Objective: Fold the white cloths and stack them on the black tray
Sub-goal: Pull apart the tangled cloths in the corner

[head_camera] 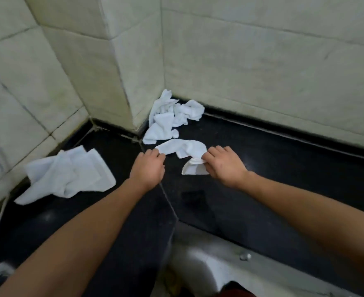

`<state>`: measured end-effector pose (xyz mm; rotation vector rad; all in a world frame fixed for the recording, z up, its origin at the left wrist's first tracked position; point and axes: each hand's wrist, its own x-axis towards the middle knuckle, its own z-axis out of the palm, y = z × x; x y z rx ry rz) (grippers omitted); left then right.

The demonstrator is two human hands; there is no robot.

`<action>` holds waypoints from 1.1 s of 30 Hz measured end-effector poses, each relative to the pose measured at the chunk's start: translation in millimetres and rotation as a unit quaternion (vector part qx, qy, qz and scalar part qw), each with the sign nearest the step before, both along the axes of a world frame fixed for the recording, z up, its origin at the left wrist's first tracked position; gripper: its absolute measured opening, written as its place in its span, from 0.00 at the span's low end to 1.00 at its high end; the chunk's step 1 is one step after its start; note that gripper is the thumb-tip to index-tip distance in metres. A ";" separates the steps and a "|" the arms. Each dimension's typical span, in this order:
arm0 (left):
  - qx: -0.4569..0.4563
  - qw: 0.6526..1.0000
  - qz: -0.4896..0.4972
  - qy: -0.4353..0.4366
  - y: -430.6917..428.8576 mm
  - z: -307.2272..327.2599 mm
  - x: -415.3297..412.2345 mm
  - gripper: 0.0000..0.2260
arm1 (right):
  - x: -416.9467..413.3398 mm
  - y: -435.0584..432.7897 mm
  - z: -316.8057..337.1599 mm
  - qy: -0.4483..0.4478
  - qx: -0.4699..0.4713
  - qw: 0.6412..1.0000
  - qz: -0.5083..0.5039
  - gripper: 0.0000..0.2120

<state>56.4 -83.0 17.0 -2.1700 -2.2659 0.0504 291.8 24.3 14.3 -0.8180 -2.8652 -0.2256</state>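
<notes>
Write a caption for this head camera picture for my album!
The left hand and right hand hold a white cloth over a black counter, a crumpled pile behind it.

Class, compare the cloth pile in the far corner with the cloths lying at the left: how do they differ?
The corner pile is crumpled and bunched up; the left cloths lie flatter, partly folded. The corner pile heaps higher; the left cloths spread low and wide. Both are white.

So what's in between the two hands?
In the head view, a crumpled white cloth spans the gap: the left hand pinches one end, the right hand grips the other, over the black counter.
</notes>
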 end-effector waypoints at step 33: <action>0.053 0.788 -0.613 -0.033 70.4 57.4 874.4 0.10 | 807.0 -235.7 86.4 -0.003 0.009 0.746 -0.666 0.04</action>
